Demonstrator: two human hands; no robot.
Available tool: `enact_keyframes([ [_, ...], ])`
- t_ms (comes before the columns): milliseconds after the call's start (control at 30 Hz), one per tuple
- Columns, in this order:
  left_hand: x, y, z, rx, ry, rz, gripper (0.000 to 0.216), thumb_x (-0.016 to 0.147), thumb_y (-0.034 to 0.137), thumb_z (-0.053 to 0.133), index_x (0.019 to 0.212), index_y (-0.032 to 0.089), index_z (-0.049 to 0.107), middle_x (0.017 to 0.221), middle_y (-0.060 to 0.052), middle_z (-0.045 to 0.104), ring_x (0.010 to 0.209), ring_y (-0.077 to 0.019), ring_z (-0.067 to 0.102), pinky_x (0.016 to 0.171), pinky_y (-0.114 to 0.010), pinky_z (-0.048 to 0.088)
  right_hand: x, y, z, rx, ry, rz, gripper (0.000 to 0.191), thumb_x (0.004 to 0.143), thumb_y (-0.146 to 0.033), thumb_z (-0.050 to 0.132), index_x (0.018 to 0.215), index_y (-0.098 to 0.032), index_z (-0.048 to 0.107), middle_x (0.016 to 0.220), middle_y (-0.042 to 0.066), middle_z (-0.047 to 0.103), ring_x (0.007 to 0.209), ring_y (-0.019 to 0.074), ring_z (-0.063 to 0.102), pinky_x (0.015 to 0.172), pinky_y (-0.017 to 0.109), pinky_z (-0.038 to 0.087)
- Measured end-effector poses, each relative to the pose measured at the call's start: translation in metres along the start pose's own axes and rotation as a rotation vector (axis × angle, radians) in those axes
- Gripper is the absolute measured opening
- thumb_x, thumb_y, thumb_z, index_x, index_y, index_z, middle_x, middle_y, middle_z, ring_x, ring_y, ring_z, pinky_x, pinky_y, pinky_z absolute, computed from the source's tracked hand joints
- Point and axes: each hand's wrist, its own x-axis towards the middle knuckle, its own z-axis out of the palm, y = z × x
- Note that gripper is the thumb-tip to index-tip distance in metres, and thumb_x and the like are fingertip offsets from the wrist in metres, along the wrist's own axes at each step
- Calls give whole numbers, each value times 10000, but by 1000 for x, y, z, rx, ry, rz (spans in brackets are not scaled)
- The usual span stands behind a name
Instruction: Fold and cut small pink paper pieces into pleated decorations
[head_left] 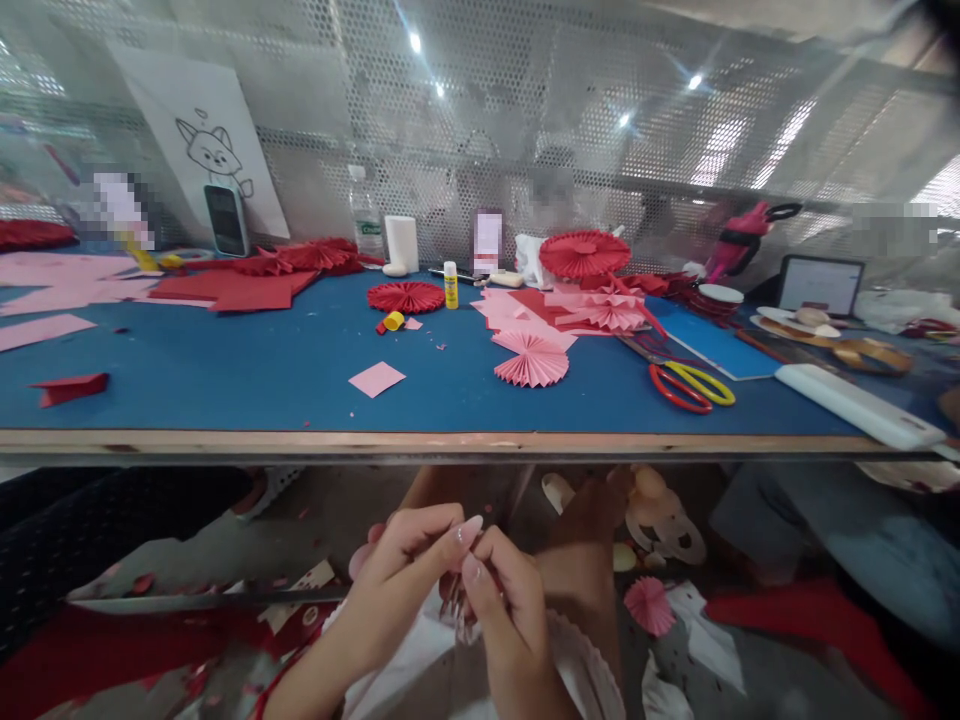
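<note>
Both hands are below the front edge of the blue table [225, 370], over my lap. My left hand [401, 570] and my right hand [506, 610] are closed in a pinch around a small folded pink paper piece [459, 600], mostly hidden by the fingers. On the table above lie a pink paper fan [531, 360], a red paper fan [406, 296], a pink paper square [376, 379], a yellow glue stick [450, 285] and red-and-yellow scissors [690, 385].
Red paper sheets [232, 290] and pink sheets [52, 280] cover the table's left. A standing red fan [585, 253], a tablet [819, 285] and a white case [859, 405] are at right. A small pink fan [649, 604] and paper scraps lie on the floor.
</note>
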Motion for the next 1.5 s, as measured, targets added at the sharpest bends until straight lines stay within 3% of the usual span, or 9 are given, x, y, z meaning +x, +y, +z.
enact_keyframes([
  [233,0,3,3,-30,-38,24,519,939,550,585,600,172,476,563,26,441,539,-101,392,511,-222,316,-2,-4,-2,-63,60,8,414,1033,-480,469,740,-198,543,665,-3,559,621,123,495,606,258,377],
  [833,-12,-8,-5,-63,15,-10,526,935,565,586,602,176,465,563,31,438,542,-100,396,510,-222,322,-7,0,6,-75,-7,70,393,1029,-463,482,742,-196,500,648,-40,457,636,109,441,626,251,328],
  [1067,-13,-8,-7,-61,-6,15,526,943,563,579,605,171,484,559,27,465,539,-103,415,516,-225,333,-7,0,12,-9,24,63,404,1030,-484,478,762,-192,557,650,-28,507,619,108,451,609,246,335],
  [1500,-16,-13,-15,19,-1,36,524,951,574,551,620,174,482,570,25,453,548,-107,396,513,-240,303,-11,6,22,68,42,85,426,1012,-528,495,750,-193,522,634,-39,454,599,103,409,581,237,311],
])
